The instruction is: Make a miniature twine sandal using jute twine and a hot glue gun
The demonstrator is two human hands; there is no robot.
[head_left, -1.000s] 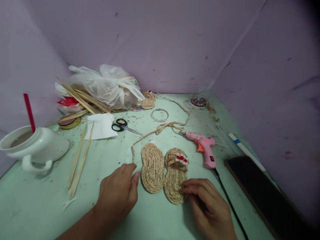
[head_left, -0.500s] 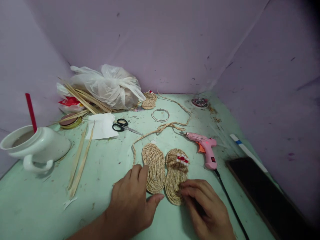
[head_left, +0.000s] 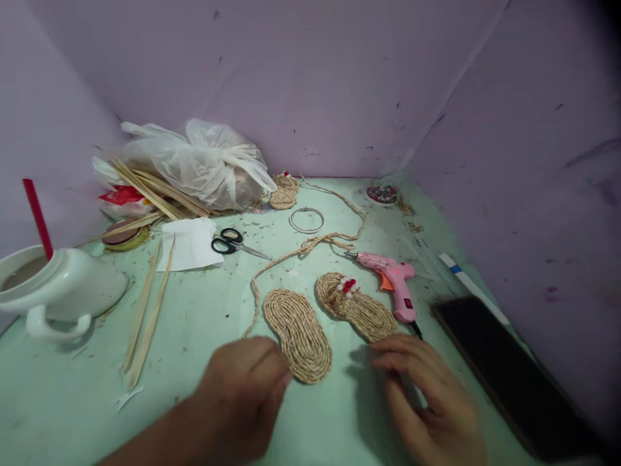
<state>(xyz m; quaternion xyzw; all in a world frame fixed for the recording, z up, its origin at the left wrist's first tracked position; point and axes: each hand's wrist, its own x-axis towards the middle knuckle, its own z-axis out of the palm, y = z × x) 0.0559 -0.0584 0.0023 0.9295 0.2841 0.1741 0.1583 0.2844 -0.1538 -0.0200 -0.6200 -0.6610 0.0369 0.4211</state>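
Note:
A plain coiled-straw slipper sole (head_left: 298,336) lies on the table between my hands. Beside its lower left edge is my left hand (head_left: 247,395), fingers curled in; whatever they may hold is hidden. A braided straw cord (head_left: 255,294) runs down to behind that hand. To the right, a matching slipper (head_left: 369,314) with a strap of red and white beads lies slanted. My right hand (head_left: 431,395) is at its heel, thumb and fingers apart, fingertips at or just over the edge; contact is unclear.
A pink glue gun (head_left: 400,285) with its cord and a dark phone (head_left: 504,375) lie right. Black-handled scissors (head_left: 233,241), white paper (head_left: 189,246) and straw strips (head_left: 150,317) lie left, near a white mug (head_left: 72,291). A plastic bag (head_left: 208,165) sits behind.
The beaded slipper has swung from upright to slanted, its heel now to the right, apart from the plain sole. The sole has tilted too. My left hand has curled and moved down.

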